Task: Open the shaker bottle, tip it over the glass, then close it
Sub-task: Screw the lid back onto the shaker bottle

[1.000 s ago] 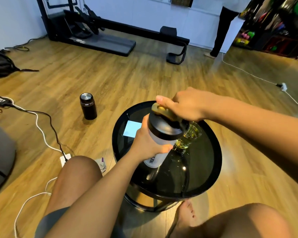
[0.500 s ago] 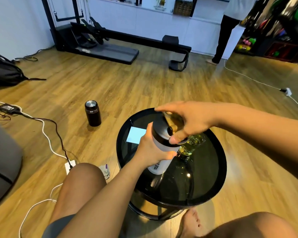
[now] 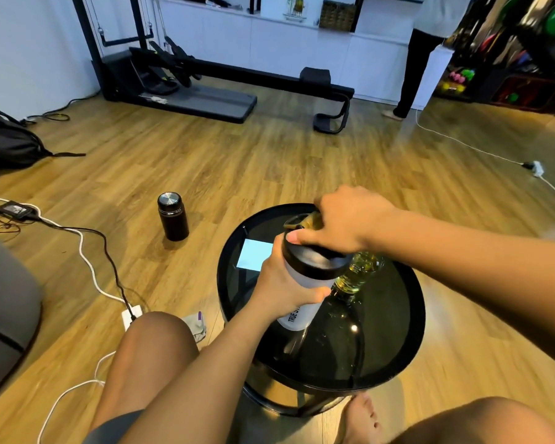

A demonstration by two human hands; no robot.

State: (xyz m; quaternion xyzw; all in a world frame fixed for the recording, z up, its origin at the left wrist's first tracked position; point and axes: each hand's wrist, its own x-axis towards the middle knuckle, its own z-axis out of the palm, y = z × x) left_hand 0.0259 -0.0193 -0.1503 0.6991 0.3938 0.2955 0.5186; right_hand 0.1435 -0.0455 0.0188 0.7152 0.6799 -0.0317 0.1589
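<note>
Head view: one shaker bottle [image 3: 305, 285], one glass [image 3: 361, 270], two hands.

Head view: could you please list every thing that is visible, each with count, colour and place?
shaker bottle: 1, white with black lid, held above the table
glass: 1, clear, yellowish content, on the table behind the bottle
table: 1, black, round, in front of the knees
paper: 1, light blue, on the table's far left part
flask: 1, dark with steel cap, on the floor left
exercise machine: 1, black, far by the wall
backpack: 1, black, floor far left
standing person: 1, dark trousers, far right
left hand: 1, gripping the bottle's body
right hand: 1, on the lid
</note>
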